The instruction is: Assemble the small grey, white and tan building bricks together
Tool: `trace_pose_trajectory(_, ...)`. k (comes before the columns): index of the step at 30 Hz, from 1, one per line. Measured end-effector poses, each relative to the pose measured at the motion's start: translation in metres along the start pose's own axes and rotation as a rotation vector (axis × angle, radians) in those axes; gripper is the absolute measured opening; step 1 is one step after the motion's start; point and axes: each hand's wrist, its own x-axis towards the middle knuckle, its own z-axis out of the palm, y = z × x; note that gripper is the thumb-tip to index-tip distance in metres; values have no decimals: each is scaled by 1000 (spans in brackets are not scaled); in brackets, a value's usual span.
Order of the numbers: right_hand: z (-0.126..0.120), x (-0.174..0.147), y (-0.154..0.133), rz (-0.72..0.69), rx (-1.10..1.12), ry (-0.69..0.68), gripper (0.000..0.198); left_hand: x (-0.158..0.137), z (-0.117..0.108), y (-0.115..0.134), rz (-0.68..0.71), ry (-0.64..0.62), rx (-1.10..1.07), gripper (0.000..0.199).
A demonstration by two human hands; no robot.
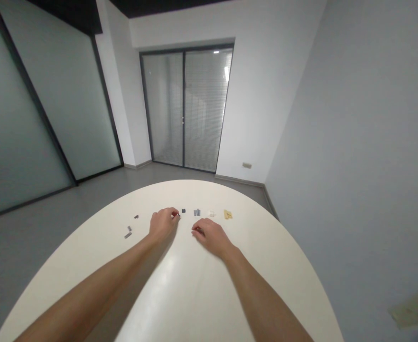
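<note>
My left hand is low over the round white table, thumb and fingertips pinched on a small dark piece whose kind is too small to tell. A dark blue-black square piece lies just beyond those fingertips. Resting on the tabletop to the right, my right hand has curled fingers with a slight gap between thumb and index finger; nothing shows in it. Beyond it lie small grey-blue pieces, white pieces and tan-yellow pieces, roughly in a row.
On the left of the white table lie grey pieces and a small dark brownish piece. The table's curved far edge faces a glass door with blinds. Frosted glass panels stand left, a plain wall right.
</note>
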Motion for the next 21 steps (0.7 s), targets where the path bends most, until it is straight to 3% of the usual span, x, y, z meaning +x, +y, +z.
trace_pose_trajectory(21, 0, 1, -1, -13, 0, 8, 6, 9, 21, 11, -78, 43, 81, 23)
